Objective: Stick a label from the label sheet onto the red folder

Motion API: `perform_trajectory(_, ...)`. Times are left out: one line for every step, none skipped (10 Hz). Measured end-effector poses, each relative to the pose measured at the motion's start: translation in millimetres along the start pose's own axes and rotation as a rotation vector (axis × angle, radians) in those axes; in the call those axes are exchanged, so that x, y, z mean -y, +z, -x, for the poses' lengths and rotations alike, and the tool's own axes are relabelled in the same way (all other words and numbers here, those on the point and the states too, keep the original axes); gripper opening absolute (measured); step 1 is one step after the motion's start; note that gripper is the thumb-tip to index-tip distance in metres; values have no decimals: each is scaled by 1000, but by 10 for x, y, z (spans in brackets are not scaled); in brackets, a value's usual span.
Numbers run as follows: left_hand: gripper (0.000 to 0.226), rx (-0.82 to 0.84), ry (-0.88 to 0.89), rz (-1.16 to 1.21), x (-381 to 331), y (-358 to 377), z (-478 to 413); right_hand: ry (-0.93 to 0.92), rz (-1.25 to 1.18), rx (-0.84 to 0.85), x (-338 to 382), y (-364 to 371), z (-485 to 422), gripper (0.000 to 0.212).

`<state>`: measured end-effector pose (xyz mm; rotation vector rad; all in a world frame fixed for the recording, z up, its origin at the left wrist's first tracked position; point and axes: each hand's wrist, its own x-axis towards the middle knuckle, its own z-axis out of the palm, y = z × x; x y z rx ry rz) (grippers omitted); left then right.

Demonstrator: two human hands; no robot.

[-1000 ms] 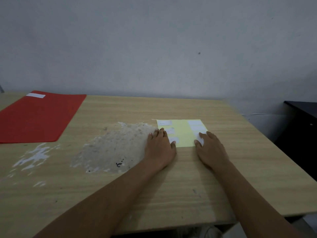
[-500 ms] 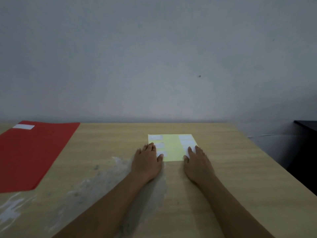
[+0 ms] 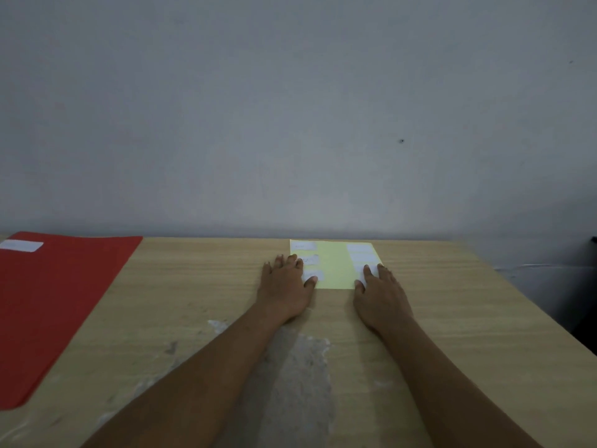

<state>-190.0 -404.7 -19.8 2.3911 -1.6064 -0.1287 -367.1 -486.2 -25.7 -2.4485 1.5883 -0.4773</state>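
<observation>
A yellow label sheet [image 3: 334, 266] with two columns of white labels lies flat near the table's far edge. My left hand [image 3: 286, 286] rests palm down on the sheet's near left corner, fingers spread over the left labels. My right hand [image 3: 381, 294] lies flat on the near right corner, its fingertips on a white label [image 3: 371, 271]. Neither hand holds anything. The red folder [image 3: 55, 295] lies flat at the far left, apart from both hands, with one white label [image 3: 22, 245] stuck near its far corner.
The wooden table [image 3: 468, 334] has a pale worn patch [image 3: 297, 383] between my forearms. A grey wall stands right behind the table. A dark piece of furniture [image 3: 593, 240] shows at the right edge, past the table's right side.
The camera has tilted upward, so the table sits lower in view and more wall shows. Both hands stay flat on the sheet's near corners. The folder has not moved.
</observation>
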Motion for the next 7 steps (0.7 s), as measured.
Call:
perform_trajectory(65,-3,-1,27,-4,6,-29,3,-6,0,-13,-5,-22,57)
perform_trajectory(65,-22,2,39,-11,16,-35,-3,13,-19,-27,4,-22,57)
perform_trajectory(65,-32,9,41,4,24,-29,-4,20,-25,-29,13,-23,57)
perform_trajectory(66,-32,26,118,29,6,-8,-34,21,-70,-35,37,-17,57)
perform_trajectory(67,-44,39,165,72,-29,37,-51,3,-106,-14,16,7,56)
perform_trajectory(65,-69,51,101,176,-70,245,-104,0,-107,171,54,218,57)
perform_trajectory(64,-67,63,89,306,-105,415,-197,13,-84,366,113,416,59)
